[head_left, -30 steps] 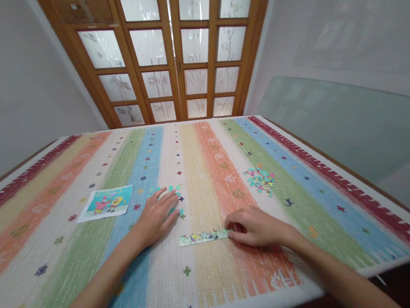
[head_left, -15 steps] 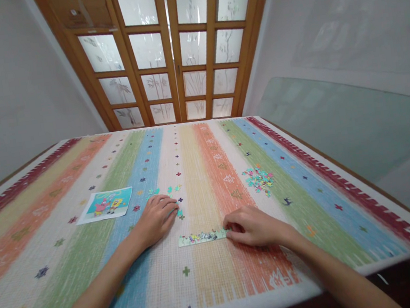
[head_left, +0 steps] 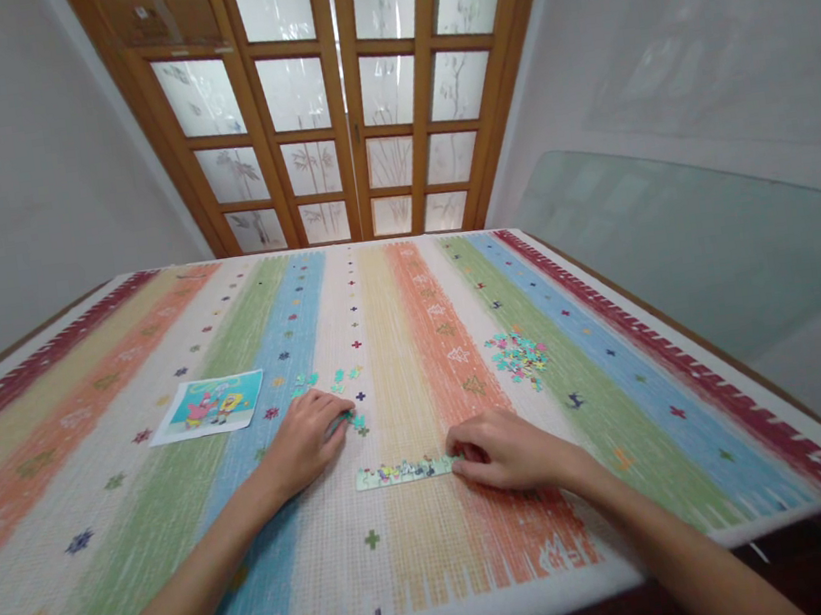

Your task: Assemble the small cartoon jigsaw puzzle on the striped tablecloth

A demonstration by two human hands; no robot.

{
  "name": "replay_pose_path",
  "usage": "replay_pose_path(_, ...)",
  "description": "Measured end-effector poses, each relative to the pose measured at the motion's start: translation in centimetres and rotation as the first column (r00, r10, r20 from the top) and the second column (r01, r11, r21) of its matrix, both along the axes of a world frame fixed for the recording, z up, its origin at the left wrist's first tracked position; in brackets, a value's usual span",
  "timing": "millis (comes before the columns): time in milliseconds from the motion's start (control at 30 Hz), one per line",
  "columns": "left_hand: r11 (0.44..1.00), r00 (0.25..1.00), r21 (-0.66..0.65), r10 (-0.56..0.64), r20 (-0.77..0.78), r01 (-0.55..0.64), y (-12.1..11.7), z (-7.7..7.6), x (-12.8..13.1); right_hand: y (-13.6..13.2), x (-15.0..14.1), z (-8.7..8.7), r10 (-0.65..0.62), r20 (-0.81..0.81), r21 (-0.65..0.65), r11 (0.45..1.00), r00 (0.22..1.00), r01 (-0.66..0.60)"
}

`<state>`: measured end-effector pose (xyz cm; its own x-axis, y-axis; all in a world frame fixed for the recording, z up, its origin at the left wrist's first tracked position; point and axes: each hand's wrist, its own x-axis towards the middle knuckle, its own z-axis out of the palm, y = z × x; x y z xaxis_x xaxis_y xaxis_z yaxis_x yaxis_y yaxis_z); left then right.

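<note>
A narrow strip of joined jigsaw puzzle pieces (head_left: 402,473) lies across the yellow stripe of the cloth, a straight edge towards me. My right hand (head_left: 501,449) is curled with thumb and index finger pinched at the strip's right end; its fingers hide that end. Beyond the strip, my left hand (head_left: 313,433) rests palm down, its fingers reaching forward and its thumb apart. Its fingertips are beside a teal puzzle piece (head_left: 358,421); what lies under the palm is hidden. Several loose teal pieces (head_left: 305,383) lie just past the left hand.
A heap of mixed puzzle pieces (head_left: 519,358) lies to the right, beyond my right hand. On the left is a printed cartoon picture (head_left: 216,408). A striped cloth (head_left: 430,567) covers the table, whose front edge is near me. Wooden glass-paned doors (head_left: 349,134) stand behind.
The left fingers have shifted slightly, uncovering more of the teal piece by the fingertips and a gap above the thumb. The right hand and strip look the same.
</note>
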<state>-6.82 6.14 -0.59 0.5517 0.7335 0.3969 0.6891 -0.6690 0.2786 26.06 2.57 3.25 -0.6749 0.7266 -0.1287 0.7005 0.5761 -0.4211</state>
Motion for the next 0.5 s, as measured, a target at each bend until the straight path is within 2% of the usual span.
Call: replay_pose_path(500,1.000,1.000,0.015,-0.001,-0.004,0.001,-0.37,-0.37,0.07,0.01,0.04,-0.05,0.015,-0.001,0.017,1.000,1.000,-0.015)
